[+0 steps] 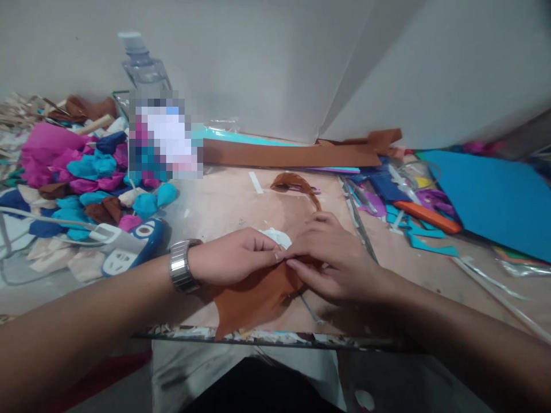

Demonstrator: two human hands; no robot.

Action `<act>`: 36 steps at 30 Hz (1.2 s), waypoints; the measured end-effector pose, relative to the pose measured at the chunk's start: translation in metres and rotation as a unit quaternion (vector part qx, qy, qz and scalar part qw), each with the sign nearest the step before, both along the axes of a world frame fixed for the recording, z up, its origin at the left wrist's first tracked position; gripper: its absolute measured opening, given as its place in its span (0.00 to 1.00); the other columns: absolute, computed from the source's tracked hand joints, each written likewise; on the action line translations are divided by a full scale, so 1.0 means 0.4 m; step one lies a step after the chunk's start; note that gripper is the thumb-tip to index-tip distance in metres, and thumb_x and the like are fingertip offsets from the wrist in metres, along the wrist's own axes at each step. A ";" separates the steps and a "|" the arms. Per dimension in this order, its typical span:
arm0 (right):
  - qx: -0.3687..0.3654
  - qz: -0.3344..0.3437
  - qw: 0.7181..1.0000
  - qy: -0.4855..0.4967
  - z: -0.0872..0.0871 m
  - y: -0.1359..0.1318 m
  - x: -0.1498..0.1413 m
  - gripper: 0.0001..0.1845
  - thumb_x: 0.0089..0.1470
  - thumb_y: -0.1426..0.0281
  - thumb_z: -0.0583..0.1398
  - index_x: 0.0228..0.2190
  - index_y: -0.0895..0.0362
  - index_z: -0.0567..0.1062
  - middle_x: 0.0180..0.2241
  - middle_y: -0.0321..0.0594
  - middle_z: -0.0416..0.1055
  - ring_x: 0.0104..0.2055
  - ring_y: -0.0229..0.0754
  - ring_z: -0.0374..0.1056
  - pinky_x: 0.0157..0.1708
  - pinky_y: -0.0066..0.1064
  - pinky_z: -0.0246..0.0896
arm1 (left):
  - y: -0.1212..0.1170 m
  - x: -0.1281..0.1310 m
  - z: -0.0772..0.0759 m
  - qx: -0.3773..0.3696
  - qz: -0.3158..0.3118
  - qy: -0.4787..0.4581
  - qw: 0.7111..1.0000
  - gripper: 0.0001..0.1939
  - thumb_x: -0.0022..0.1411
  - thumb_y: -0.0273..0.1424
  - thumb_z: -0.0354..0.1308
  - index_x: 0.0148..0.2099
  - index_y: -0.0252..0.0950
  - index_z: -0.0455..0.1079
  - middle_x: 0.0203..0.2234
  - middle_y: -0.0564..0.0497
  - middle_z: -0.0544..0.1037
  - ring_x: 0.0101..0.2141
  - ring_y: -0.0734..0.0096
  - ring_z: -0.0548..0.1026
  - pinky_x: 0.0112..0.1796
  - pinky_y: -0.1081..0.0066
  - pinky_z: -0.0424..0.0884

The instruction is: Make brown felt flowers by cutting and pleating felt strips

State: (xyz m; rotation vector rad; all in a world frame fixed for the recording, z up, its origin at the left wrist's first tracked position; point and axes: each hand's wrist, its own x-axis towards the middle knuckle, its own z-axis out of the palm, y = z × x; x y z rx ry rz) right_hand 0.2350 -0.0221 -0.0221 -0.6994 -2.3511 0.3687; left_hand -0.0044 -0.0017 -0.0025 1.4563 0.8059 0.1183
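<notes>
Both grips are pinched closed: the left hand (pixel 235 255) and the right hand (pixel 344 258) meet at the fingertips on the far edge of a piece of brown paper (pixel 245 301). How many fingers lie beneath it is hidden. The paper is at the near middle of the table (pixel 206 212), its loose part spread toward the near edge, one corner reaching the rim. It looks thin and creased, so it should be light, soft and easy to tear or crumple, with little slip against bare skin. The gathered edge, where the folds double up, seems the sturdiest place to hold, with the fingertips close together; tugging the single-layer corner would risk a rip. Just beyond the hands lies a white piece (pixel 278 236), partly covered. A curled brown strip (pixel 297 182) arches on the far side, its right end coming down to the right hand's knuckles.
</notes>
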 end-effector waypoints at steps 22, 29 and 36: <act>-0.049 -0.069 0.996 -0.003 -0.003 -0.010 -0.006 0.03 0.65 0.73 0.61 0.38 0.52 0.75 0.39 0.40 0.80 0.52 0.53 0.67 0.58 0.54 0.55 | -0.029 0.021 -0.008 0.514 -0.036 0.117 0.849 0.18 0.75 0.36 0.50 0.34 0.36 0.74 0.23 0.52 0.77 0.24 0.72 0.69 0.29 0.70 0.57; -0.094 -0.053 0.993 -0.048 0.011 -0.018 -0.013 0.06 0.64 0.76 0.56 0.36 0.53 0.68 0.39 0.43 0.75 0.58 0.58 0.63 0.60 0.61 0.54 | -0.032 0.017 -0.014 0.610 -0.101 0.160 0.770 0.16 0.75 0.31 0.47 0.37 0.36 0.73 0.26 0.50 0.80 0.25 0.68 0.75 0.27 0.69 0.57; -0.117 -0.054 0.991 -0.031 0.006 -0.017 -0.012 0.07 0.62 0.77 0.56 0.35 0.52 0.68 0.40 0.43 0.73 0.59 0.58 0.62 0.60 0.60 0.57 | -0.031 0.017 -0.014 0.551 -0.053 0.146 0.820 0.16 0.76 0.35 0.49 0.40 0.37 0.74 0.30 0.50 0.82 0.30 0.67 0.78 0.32 0.69 0.63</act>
